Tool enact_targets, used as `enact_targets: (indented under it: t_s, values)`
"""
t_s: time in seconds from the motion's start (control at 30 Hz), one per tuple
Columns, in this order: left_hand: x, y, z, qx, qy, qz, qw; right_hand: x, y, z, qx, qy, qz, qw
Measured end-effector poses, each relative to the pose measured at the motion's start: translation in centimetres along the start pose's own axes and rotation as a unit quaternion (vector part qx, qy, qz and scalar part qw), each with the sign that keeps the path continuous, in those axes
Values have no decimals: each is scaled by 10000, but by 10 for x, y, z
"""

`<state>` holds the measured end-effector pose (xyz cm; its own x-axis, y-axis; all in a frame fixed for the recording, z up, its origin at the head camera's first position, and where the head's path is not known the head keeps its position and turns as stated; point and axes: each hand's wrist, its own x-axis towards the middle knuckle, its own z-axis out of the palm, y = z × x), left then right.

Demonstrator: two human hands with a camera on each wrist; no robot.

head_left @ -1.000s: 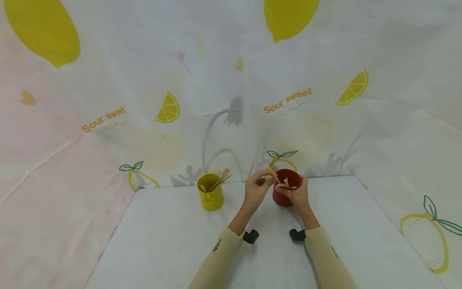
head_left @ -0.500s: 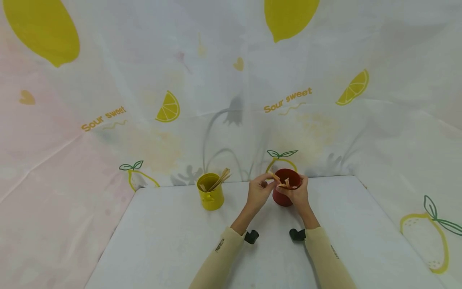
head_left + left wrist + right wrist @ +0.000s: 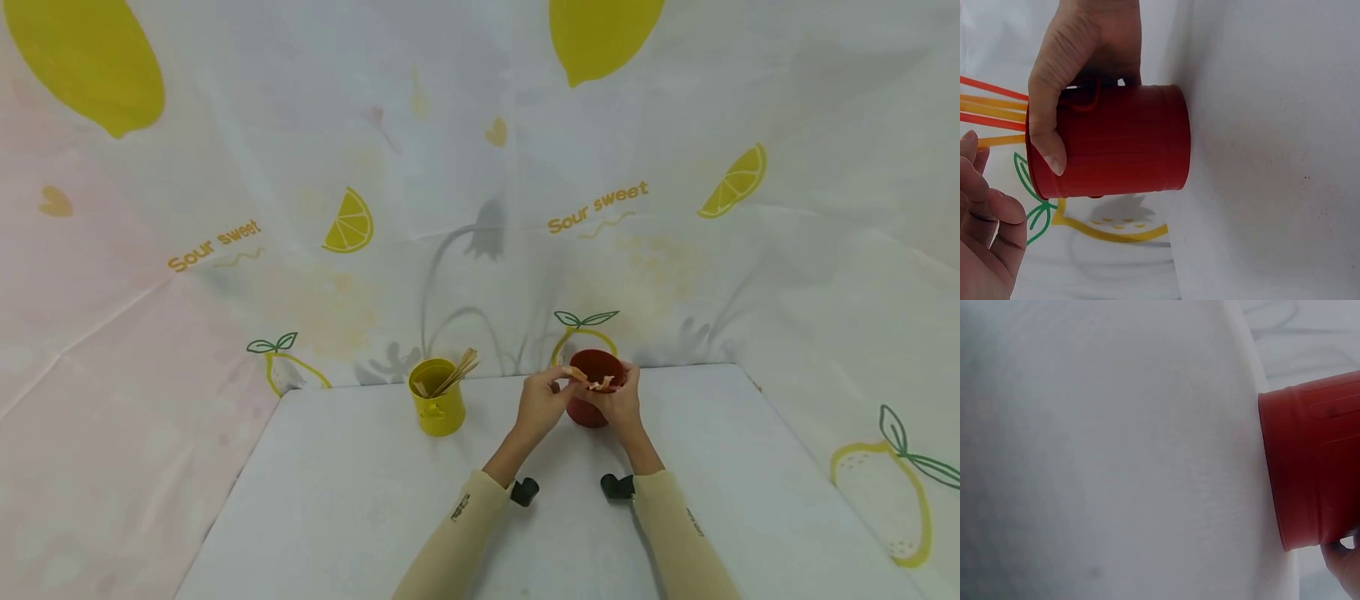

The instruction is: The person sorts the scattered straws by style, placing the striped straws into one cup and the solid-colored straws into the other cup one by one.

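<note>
A red metal bucket (image 3: pixel 1129 140) stands upright near the back of the table. My right hand (image 3: pixel 619 403) grips its side, the thumb lying along the wall below the rim in the left wrist view. My left hand (image 3: pixel 542 402) is at the bucket's left rim, pinching an orange straw (image 3: pixel 1000 141) between thumb and fingertips. That straw's other end goes in past the rim. Several red and yellow-orange straws (image 3: pixel 997 111) stick out of the bucket beside it. In the right wrist view only the bucket's lower part and a fingertip show.
To the left stands a yellow bucket (image 3: pixel 442 418) with a front clasp, several tan straws (image 3: pixel 459 372) leaning out of it. Both stand on a white table (image 3: pixel 337 500). A lemon-printed cloth (image 3: pixel 450 292) hangs right behind the table's back edge.
My left hand has moved right and slightly down, bringing the straw from beside the rim to the bucket's opening. My right hand stays on the red bucket.
</note>
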<state>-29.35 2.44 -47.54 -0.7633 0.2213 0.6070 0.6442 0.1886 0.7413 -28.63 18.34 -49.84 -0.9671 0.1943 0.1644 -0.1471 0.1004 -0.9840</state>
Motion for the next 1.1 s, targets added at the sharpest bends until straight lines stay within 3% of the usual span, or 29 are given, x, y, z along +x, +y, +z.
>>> enact_targets:
  t_s: [0.2, 0.47, 0.77, 1.1]
  values:
    - [1, 0, 2, 284, -144, -156, 9994, 12, 29, -1, 25, 93, -202, 9997]
    - [2, -1, 5, 762, -217, -356, 9962, 10, 17, -1, 96, -37, -51, 9999]
    - [3, 3, 5, 1157, -318, -424, 9919, 15, 31, 0, -54, 145, -202, 9997]
    - [1, 11, -9, 1469, -518, -528, 9864, 13, 28, 0, -31, 168, -199, 9997]
